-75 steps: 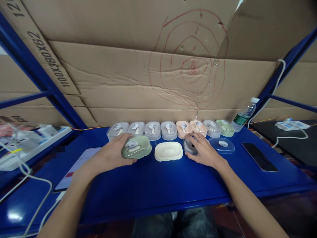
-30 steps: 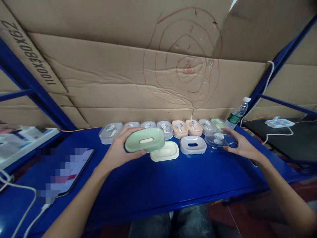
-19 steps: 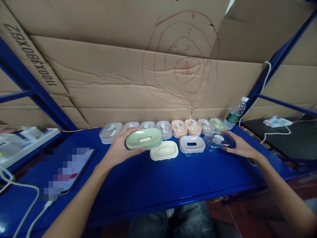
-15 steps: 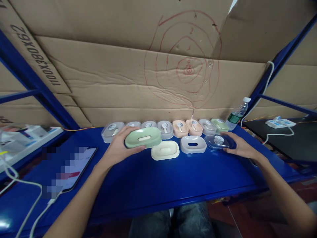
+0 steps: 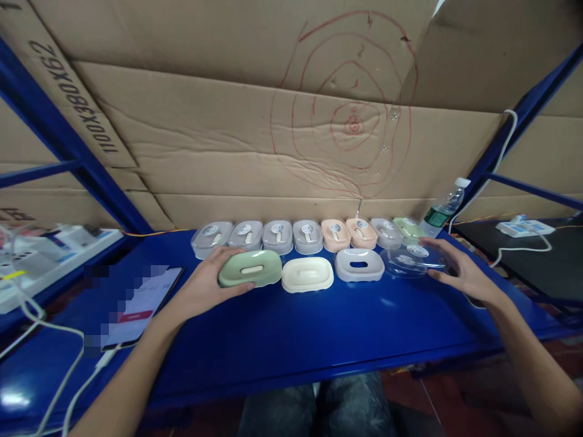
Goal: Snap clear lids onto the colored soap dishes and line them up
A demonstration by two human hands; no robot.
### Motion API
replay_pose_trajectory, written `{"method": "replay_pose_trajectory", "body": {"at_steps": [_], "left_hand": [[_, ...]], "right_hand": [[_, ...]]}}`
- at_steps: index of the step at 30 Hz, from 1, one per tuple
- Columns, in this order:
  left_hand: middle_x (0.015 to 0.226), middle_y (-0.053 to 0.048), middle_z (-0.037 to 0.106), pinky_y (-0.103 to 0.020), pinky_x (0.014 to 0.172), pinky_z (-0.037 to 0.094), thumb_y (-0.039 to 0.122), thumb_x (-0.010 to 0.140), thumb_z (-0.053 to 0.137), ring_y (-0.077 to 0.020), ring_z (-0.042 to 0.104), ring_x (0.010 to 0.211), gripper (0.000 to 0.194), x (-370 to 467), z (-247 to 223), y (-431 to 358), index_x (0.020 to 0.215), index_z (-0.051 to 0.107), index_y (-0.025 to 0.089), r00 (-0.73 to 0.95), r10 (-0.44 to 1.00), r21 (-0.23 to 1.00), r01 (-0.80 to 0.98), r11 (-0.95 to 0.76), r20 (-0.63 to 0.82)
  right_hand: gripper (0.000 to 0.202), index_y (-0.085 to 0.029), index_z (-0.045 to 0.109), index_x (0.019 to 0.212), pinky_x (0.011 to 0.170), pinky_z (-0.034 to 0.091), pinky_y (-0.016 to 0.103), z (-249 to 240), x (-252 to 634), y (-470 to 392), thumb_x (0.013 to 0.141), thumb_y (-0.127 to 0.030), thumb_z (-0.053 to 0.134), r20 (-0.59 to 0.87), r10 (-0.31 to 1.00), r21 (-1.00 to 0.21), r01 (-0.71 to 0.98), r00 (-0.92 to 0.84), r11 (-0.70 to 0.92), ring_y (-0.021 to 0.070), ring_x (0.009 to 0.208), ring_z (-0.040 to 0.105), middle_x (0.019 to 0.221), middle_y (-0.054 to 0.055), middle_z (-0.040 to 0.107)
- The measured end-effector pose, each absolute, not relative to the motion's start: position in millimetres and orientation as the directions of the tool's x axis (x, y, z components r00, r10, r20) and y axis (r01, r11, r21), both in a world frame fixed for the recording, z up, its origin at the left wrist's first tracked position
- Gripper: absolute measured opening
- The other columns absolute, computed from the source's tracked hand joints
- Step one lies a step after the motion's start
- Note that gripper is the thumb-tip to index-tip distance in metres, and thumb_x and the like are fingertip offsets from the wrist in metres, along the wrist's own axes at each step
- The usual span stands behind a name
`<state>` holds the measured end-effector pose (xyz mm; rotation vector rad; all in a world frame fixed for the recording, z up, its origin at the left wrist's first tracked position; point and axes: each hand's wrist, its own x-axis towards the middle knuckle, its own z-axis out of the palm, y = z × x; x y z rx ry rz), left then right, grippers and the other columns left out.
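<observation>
My left hand (image 5: 219, 276) is closed around the left end of a green soap dish (image 5: 268, 267) with a pale strip in its slot. Just right of the dish lies a cream tray (image 5: 298, 282), and beyond that a grey soap dish top (image 5: 350, 273) with an open slot. On the right, my right hand (image 5: 458, 273) grips a clear plastic lid (image 5: 435, 258) with a round label. It overlaps another clear lid (image 5: 395, 270) on the table; whether the two touch, I cannot tell.
Along the back stands a row of several lidded soap dishes (image 5: 277, 241) in grey, peach and green. A water bottle (image 5: 444, 209) is at the back right. A phone (image 5: 141, 309) with a cable lies on the left of the blue table (image 5: 291, 340), near a white tray (image 5: 59, 261).
My left hand has brought the green soap dish left and down, off the cream tray's edge. My right hand has shifted right with a clear lid, and a second lid shows beside it.
</observation>
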<state>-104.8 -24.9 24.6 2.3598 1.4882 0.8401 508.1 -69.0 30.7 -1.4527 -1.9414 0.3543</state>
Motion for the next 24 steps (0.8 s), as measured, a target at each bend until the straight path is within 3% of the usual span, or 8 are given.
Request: {"method": "replay_pose_trajectory", "body": {"at_steps": [4, 11, 16, 20, 24], "left_hand": [[0.141, -0.01, 0.065, -0.051, 0.109, 0.053, 0.066, 0.081, 0.078, -0.0377, 0.064, 0.129, 0.07, -109, 25, -22, 0.137, 0.061, 0.027, 0.28, 0.889, 0.466, 0.771, -0.433, 0.363], [0.14, -0.007, 0.062, -0.051, 0.112, 0.051, 0.058, 0.088, 0.078, -0.0361, 0.062, 0.131, 0.066, -97, 28, -30, 0.142, 0.056, 0.029, 0.362, 0.862, 0.482, 0.719, -0.501, 0.356], [0.146, -0.009, 0.057, -0.055, 0.117, 0.049, 0.062, 0.09, 0.077, -0.0382, 0.059, 0.136, 0.07, -115, 23, -33, 0.146, 0.053, 0.028, 0.369, 0.862, 0.422, 0.759, -0.496, 0.348], [0.141, -0.012, 0.061, -0.057, 0.115, 0.05, 0.064, 0.088, 0.077, -0.0403, 0.061, 0.133, 0.072, -132, 12, -32, 0.145, 0.055, 0.025, 0.337, 0.883, 0.402, 0.796, -0.452, 0.326], [0.141, -0.012, 0.06, -0.056, 0.113, 0.052, 0.063, 0.086, 0.08, -0.0405, 0.064, 0.13, 0.075, -130, 5, -29, 0.147, 0.055, 0.027, 0.371, 0.882, 0.396, 0.793, -0.464, 0.29]], "right_hand": [[0.065, -0.037, 0.054, 0.152, 0.124, 0.045, 0.045, 26, 507, -83, 0.093, -0.054, 0.075, 0.371, 0.916, -0.631, 0.682, -0.155, 0.37, 0.0392, 0.148, 0.055, 0.156, 0.012, 0.06], [0.065, -0.035, 0.054, 0.152, 0.123, 0.045, 0.059, 15, 497, -72, 0.093, -0.057, 0.073, 0.417, 0.892, -0.535, 0.746, -0.176, 0.397, 0.0399, 0.143, 0.058, 0.151, 0.01, 0.061], [0.061, -0.035, 0.056, 0.15, 0.121, 0.047, 0.06, 20, 482, -76, 0.095, -0.057, 0.07, 0.458, 0.87, -0.509, 0.749, -0.182, 0.425, 0.0404, 0.139, 0.06, 0.148, 0.01, 0.062], [0.062, -0.035, 0.053, 0.153, 0.119, 0.046, 0.062, 28, 442, -95, 0.096, -0.049, 0.071, 0.489, 0.812, -0.441, 0.713, -0.318, 0.545, 0.0418, 0.139, 0.057, 0.15, 0.011, 0.059], [0.083, -0.034, 0.04, 0.165, 0.118, 0.049, 0.062, 33, 370, -110, 0.092, -0.048, 0.077, 0.432, 0.731, -0.392, 0.62, -0.529, 0.68, 0.0418, 0.144, 0.052, 0.158, 0.013, 0.051]]}}
